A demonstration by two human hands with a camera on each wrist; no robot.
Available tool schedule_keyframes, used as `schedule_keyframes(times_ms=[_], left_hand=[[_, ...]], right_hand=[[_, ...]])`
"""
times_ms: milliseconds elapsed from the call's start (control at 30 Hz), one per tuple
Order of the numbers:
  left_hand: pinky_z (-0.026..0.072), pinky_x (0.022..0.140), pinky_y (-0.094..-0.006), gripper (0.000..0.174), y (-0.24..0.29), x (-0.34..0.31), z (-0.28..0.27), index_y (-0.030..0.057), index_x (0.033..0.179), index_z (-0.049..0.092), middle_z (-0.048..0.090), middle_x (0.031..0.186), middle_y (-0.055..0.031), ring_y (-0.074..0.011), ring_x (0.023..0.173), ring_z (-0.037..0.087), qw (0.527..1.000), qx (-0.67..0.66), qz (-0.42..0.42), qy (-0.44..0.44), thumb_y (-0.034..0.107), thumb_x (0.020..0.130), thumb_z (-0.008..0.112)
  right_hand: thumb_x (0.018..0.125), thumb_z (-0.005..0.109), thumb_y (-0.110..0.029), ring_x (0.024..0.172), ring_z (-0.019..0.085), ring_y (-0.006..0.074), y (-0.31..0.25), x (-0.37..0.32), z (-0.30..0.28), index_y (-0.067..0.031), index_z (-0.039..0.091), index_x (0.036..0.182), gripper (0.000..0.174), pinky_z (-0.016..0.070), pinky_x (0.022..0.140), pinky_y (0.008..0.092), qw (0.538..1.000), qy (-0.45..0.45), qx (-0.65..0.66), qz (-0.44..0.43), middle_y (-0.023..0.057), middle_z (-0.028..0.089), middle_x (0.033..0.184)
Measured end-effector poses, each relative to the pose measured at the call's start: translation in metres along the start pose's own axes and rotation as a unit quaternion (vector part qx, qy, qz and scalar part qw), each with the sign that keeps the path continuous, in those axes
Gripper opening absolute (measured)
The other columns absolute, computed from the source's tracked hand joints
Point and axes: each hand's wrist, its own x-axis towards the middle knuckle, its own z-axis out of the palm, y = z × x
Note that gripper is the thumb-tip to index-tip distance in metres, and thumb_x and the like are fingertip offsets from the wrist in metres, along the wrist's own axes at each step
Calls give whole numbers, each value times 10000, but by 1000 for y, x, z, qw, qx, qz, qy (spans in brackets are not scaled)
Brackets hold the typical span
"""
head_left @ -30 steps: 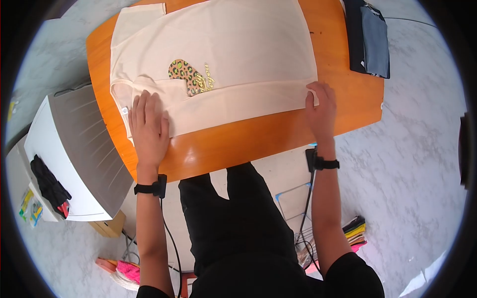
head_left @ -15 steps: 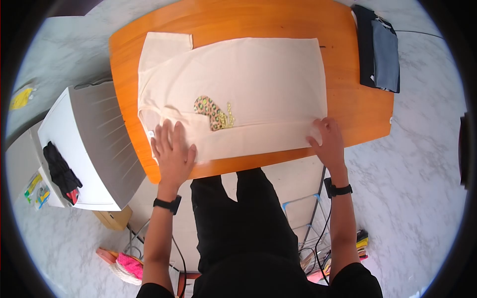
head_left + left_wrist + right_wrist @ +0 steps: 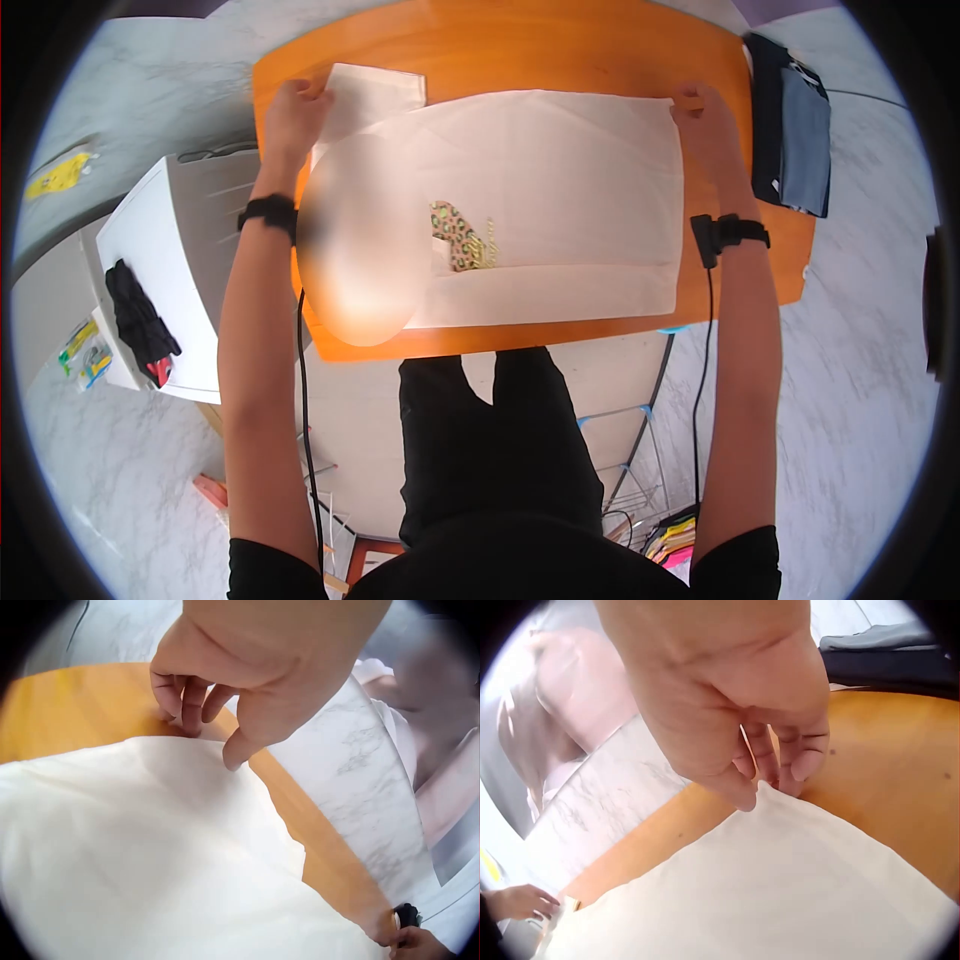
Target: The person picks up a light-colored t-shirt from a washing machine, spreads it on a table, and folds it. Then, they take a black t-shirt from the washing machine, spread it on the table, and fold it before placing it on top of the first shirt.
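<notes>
A cream T-shirt (image 3: 560, 170) with a leopard-pattern print (image 3: 455, 235) lies spread on an orange wooden table, its near side folded inward. My left hand (image 3: 295, 115) is at the outer edge of the far sleeve (image 3: 375, 95), fingers curled. In the left wrist view, its thumb (image 3: 235, 752) lies on the cloth's edge with the fingers bent just beyond. My right hand (image 3: 708, 125) is at the far hem corner; in the right wrist view, thumb and fingers pinch a raised tip of cloth. A blurred patch hides the collar.
Folded dark and grey-blue clothes (image 3: 805, 140) lie at the table's right end. To the left stands a white cabinet (image 3: 160, 250) with a black cloth (image 3: 142, 320) on it. Cables run from both wrist cameras. A wire rack (image 3: 640, 450) with folded clothes stands below the table.
Both hands have left the folded near side and moved to the T-shirt's far side, the left to the sleeve, the right to the hem corner. The view has shifted too.
</notes>
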Motion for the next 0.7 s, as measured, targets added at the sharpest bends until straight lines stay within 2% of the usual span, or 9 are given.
schedule_keyframes(times_ms=[33,133,233,300,400,433,500,633,700], left_hand=[[566,890,-348,458,7,3,-1,-19,1294,690,765,1133,-151,-230,1017,730,1000,4,-2,4,264,948,785],[561,864,-373,459,14,16,-6,-20,1215,719,769,1137,-176,-254,999,743,992,-36,-17,-119,289,885,803],[553,833,-352,441,15,26,-14,-23,1208,723,765,1059,-115,-193,931,722,977,-36,-4,-212,251,876,820],[557,778,-324,376,16,27,-19,2,1205,737,744,998,-27,-144,846,684,951,-216,-3,-222,217,903,806],[556,767,-284,300,24,21,-35,43,1206,748,724,990,26,-97,828,650,897,-323,-81,-291,187,945,778],[556,767,-284,300,19,25,-34,43,1206,748,724,990,26,-97,828,650,896,-324,-83,-292,187,945,778],[550,773,-257,252,15,34,-37,60,1207,750,720,1004,32,-59,855,635,883,-313,-84,-338,168,979,745],[540,780,-249,237,26,12,-52,67,1223,748,711,992,47,-46,858,621,877,-362,-84,-306,145,1001,720],[484,760,-209,227,38,-19,-71,64,1235,739,719,1055,60,-40,875,623,889,-376,-16,-260,158,1038,676]], right_hand=[[937,755,-108,919,703,203,-3,5,2,-1,674,1238,329,558,846,330,1000,-1,5,-4,102,734,1111],[917,759,-95,918,661,198,-3,14,5,11,656,1225,341,536,833,330,997,-68,-36,-3,105,692,1127],[893,775,-102,835,598,183,5,19,6,10,655,1191,341,510,777,330,994,-106,-22,-18,68,640,990],[892,790,-134,745,516,138,13,24,-1,-15,661,1181,338,445,678,296,984,-171,12,57,12,564,880],[906,771,-158,783,533,126,12,30,-12,-49,702,1159,285,455,701,310,969,-197,73,133,11,583,877],[906,771,-158,783,533,126,0,30,-18,-49,702,1159,285,455,701,310,968,-198,72,134,11,583,877],[933,758,-182,610,445,77,-23,23,-28,-52,700,1170,276,385,554,277,939,-187,129,259,-23,539,795],[973,730,-188,491,348,50,-17,9,-37,-44,688,1203,274,330,468,253,904,-188,268,275,-39,508,721],[1001,694,-151,464,448,69,-23,-13,-47,-21,671,1231,265,432,482,261,895,-165,342,236,-22,563,693]])
